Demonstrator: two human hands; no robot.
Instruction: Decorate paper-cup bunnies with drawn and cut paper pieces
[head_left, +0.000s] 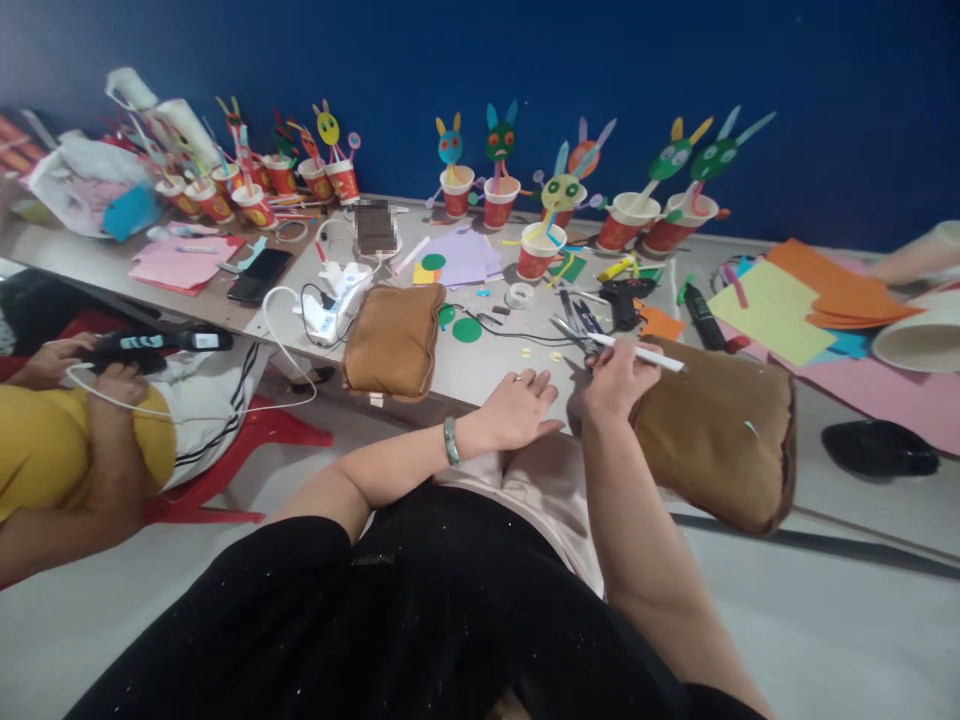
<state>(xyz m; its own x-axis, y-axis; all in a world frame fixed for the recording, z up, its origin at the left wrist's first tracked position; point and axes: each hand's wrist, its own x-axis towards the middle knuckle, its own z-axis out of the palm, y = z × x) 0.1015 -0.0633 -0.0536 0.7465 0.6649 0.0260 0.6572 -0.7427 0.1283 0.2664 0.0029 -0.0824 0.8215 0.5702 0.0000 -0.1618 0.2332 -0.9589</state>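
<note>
My right hand [619, 380] is closed around a white pen [649, 355], its dark end pointing right. Scissors [574, 332] lie at the fingertips of that hand; I cannot tell whether the fingers also grip them. My left hand [519, 408], with a bracelet at the wrist, rests at the table's front edge, fingers spread and nothing in it. Just beyond it are two small yellow paper pieces [556, 356]. Green paper circles [466, 329] lie farther left, near a roll of tape [519, 294]. Dark pens [586, 316] sit beyond the scissors.
Red paper cups [537, 262] with paper animal heads line the back by a blue wall. Brown cushions [712, 430] flank my hands. A power strip [337, 300], phone [260, 275] and coloured paper [772, 305] lie around. A seated person [75, 430] is at left; another's arm reaches in at right.
</note>
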